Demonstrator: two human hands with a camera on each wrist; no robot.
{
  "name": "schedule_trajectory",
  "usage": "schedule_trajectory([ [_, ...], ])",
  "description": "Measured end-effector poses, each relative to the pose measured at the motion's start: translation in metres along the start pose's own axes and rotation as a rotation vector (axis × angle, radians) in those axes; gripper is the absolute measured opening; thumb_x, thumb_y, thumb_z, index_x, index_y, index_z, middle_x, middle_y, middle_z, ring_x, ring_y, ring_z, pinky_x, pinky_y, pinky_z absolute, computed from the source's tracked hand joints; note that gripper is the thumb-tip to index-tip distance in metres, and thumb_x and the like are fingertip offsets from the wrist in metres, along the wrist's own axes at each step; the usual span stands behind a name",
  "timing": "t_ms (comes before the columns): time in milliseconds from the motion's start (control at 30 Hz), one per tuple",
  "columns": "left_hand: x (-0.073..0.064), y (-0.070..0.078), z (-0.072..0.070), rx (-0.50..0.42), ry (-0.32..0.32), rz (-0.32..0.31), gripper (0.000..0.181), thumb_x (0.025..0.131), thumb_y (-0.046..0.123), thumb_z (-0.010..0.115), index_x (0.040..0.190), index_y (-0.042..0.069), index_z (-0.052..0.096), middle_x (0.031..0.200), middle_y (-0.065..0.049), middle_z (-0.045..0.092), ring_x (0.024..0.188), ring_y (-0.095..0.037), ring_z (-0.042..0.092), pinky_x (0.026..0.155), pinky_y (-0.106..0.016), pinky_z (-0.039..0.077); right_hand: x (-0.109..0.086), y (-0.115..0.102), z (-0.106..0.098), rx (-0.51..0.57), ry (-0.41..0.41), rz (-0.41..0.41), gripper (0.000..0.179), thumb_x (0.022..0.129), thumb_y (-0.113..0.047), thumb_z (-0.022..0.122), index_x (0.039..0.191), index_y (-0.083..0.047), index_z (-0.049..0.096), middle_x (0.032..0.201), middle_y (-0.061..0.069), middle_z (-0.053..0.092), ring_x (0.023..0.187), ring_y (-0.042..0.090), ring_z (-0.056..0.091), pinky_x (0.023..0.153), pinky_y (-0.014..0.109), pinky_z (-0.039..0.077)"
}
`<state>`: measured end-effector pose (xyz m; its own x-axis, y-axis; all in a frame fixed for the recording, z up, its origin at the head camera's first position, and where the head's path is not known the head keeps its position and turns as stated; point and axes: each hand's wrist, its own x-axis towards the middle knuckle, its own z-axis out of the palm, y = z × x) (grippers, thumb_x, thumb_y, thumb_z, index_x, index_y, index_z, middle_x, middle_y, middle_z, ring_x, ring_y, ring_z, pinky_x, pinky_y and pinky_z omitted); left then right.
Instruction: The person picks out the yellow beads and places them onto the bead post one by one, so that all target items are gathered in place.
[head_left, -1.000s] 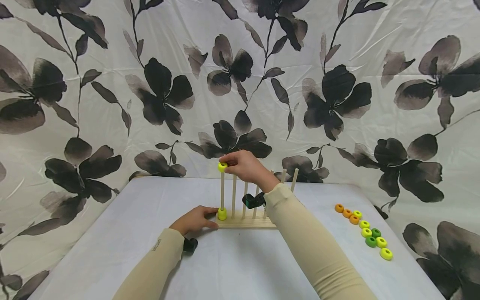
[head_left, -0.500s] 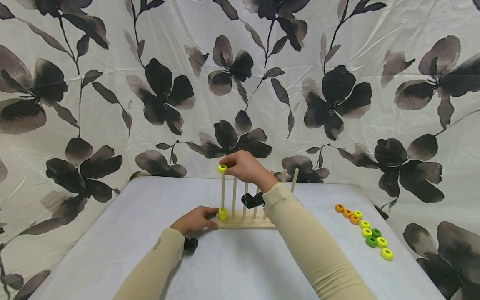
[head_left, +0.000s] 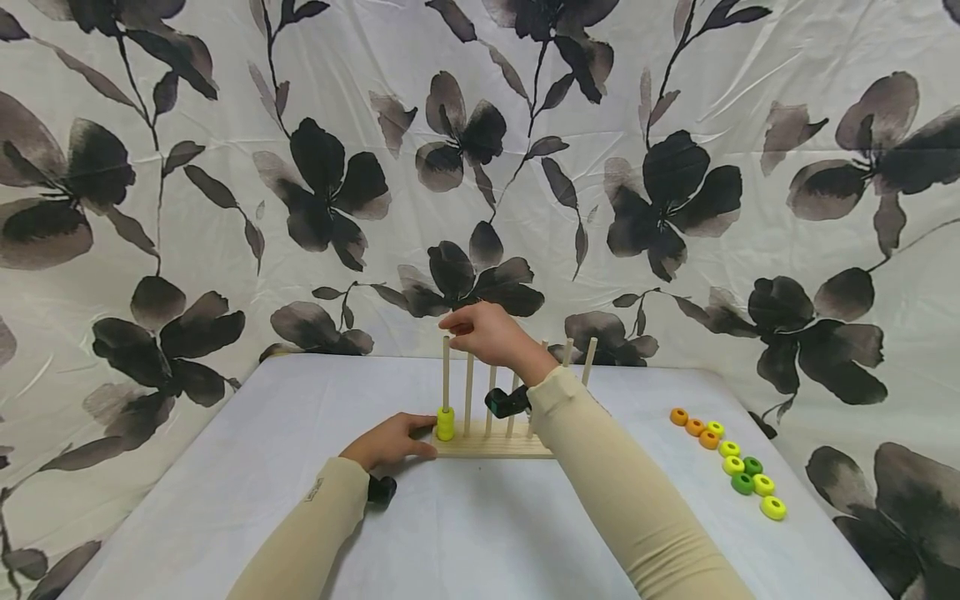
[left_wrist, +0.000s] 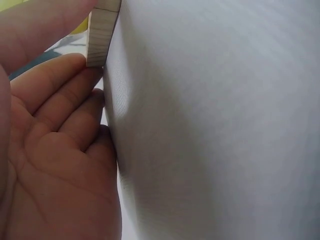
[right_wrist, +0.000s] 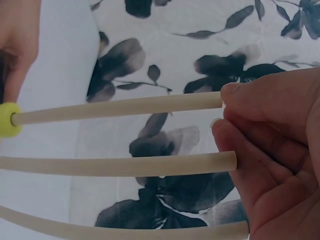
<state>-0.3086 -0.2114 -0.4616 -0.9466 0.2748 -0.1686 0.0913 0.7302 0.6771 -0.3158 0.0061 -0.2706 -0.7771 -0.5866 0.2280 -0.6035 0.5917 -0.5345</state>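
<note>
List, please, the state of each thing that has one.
Pale rectangular wooden board: flat on the white table.
Leftmost pale round wooden peg: upright, tip bare.
Stacked round yellow rings: low on that peg.
Other wooden pegs: bare where visible.
Loose yellow, orange, green rings: on the table.
Left grip: touching the board's left end.
Right grip: empty, by leftmost peg's tip.
</note>
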Motion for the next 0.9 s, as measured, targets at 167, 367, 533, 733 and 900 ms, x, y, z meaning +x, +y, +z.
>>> schedule_trajectory([
  [167,0.001,-0.001,0.000,0.001,0.000,0.004,0.072,0.077,0.037,0.080,0.141,0.015,0.053,0.147,-0.010,0.049,0.141,-0.035,0.037,0.115,-0.058,0.028,-0.005,0.005,-0.003,-0.016,0.019,-0.032,0.032,0.094,-0.016,0.063,0.126,-0.013,0.066,0.124,0.005,0.067,0.114,0.019,0.063,0.096,0.034,0.053],
  [367,0.003,-0.002,0.001,-0.006,0.009,-0.016,0.074,0.076,0.039,0.081,0.141,0.017,0.053,0.148,-0.010,0.048,0.141,-0.035,0.036,0.115,-0.059,0.027,-0.011,0.012,-0.009,-0.007,0.042,-0.026,0.030,0.094,-0.018,0.061,0.123,-0.014,0.067,0.123,0.004,0.068,0.113,0.019,0.064,0.095,0.035,0.053],
  [533,0.004,-0.003,0.002,-0.011,0.019,-0.012,0.073,0.076,0.037,0.081,0.140,0.017,0.053,0.148,-0.010,0.048,0.141,-0.035,0.036,0.116,-0.058,0.027,-0.014,0.017,-0.014,-0.013,0.068,-0.034,0.028,0.094,-0.019,0.061,0.120,-0.014,0.069,0.119,0.004,0.069,0.110,0.019,0.065,0.095,0.035,0.054],
  [733,0.004,-0.004,0.003,0.000,0.027,-0.006,0.073,0.076,0.037,0.081,0.140,0.016,0.054,0.147,-0.011,0.048,0.141,-0.036,0.037,0.115,-0.058,0.027,-0.021,0.023,-0.024,-0.004,0.087,-0.023,0.027,0.095,-0.019,0.061,0.120,-0.014,0.068,0.121,0.007,0.068,0.112,0.021,0.065,0.095,0.034,0.054],
  [900,0.003,-0.003,0.004,0.001,0.022,-0.016,0.073,0.076,0.037,0.081,0.140,0.017,0.054,0.148,-0.010,0.048,0.141,-0.035,0.037,0.115,-0.058,0.027,-0.031,0.029,-0.036,-0.013,0.105,-0.018,0.029,0.096,-0.020,0.059,0.123,-0.013,0.066,0.125,0.006,0.066,0.114,0.022,0.063,0.095,0.035,0.054],
])
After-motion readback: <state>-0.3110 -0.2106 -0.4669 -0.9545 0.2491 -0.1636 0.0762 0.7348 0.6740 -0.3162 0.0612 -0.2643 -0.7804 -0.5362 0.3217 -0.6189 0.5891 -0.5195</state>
